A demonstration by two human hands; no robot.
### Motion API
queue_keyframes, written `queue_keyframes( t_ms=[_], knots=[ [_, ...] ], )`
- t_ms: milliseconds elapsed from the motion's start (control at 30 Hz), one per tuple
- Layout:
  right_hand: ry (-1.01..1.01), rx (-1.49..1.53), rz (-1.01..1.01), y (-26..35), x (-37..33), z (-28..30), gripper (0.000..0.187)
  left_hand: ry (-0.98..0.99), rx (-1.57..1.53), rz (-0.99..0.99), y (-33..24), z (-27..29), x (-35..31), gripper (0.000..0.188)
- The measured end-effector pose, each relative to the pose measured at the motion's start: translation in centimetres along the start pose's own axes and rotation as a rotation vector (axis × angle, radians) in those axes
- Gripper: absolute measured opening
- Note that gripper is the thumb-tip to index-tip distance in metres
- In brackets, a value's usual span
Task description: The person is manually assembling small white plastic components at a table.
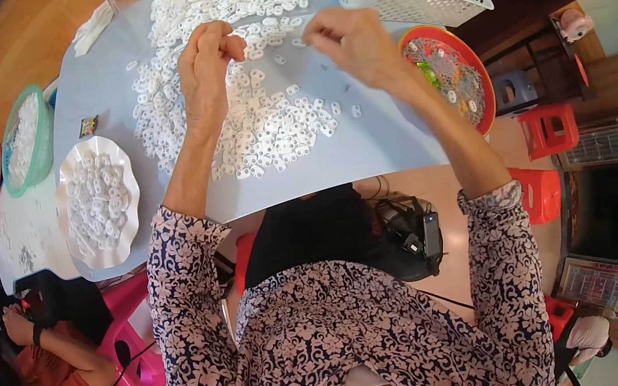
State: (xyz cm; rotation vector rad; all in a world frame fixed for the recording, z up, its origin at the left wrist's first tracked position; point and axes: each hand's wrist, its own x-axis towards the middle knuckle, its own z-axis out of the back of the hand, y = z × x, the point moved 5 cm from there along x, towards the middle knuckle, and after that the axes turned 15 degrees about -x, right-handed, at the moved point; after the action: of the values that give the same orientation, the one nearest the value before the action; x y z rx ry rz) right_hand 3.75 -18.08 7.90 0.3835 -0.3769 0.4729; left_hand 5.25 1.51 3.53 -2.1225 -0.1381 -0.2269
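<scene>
Many white pieces (270,132) are left loose on the table (388,139); others fill the plate (135,192). Whether the left hand (205,66) or right hand (356,46) has a closed grip, I cannot tell.

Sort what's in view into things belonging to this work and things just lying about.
Apparently part of the work:
small white pieces, nearest the left hand and right hand
white scalloped dish of pieces
white perforated basket
red bowl of mixed small bits

Probably just lying about:
small shiny packet
white cloth-like item
red stool
</scene>
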Motion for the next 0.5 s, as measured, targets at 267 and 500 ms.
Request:
queue_keyframes(
  t_ms=[267, 500],
  knots=[
    [0.114, -0.077, -0.012, 0.9, 0.4, -4.4, 0.014, 0.030, 0.076, -0.024, 0.4, -0.5, 0.0, 0.029],
    [0.313, -0.126, -0.100, 0.6, 1.3, -5.9, 0.015, 0.143, 0.261, 0.043, 1.0, -1.4, -0.5, 0.024]
  ],
)
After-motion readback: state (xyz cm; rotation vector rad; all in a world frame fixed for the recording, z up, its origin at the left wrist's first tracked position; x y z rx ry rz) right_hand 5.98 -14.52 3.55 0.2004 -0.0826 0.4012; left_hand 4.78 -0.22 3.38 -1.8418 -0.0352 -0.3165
